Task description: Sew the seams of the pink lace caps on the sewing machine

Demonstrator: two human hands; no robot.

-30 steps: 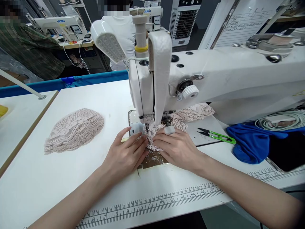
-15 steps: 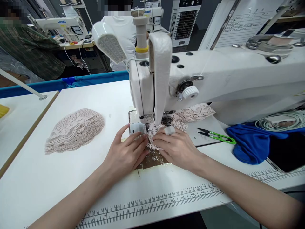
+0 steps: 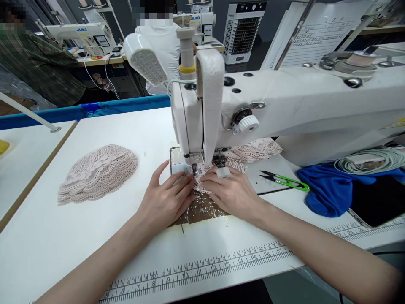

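Beige lace (image 3: 198,185) lies under the presser foot (image 3: 195,169) of a white sewing machine (image 3: 186,122). To the left of the needle area my left hand (image 3: 169,198) lies with fingers stretched out, their tips at the lace's edge. My right hand (image 3: 234,192) rests flat on the lace from the right, beside a white knob (image 3: 223,172); its fingertips press near the foot. More of the lace (image 3: 257,150) bunches behind the machine head on the right. A stack of matching lace pieces (image 3: 99,175) sits on the table at the left.
Green-handled thread snips (image 3: 284,181) lie right of my right hand. Beyond them are a blue cloth (image 3: 329,190), a coiled pale cord (image 3: 370,160) and a black phone (image 3: 376,202). A ruler strip (image 3: 196,270) runs along the front edge. Two people sit beyond the table.
The lace between my hands has moved slightly away from me under the foot, and less of it shows in front. My hands keep nearly the same pose. The view has shifted slightly.
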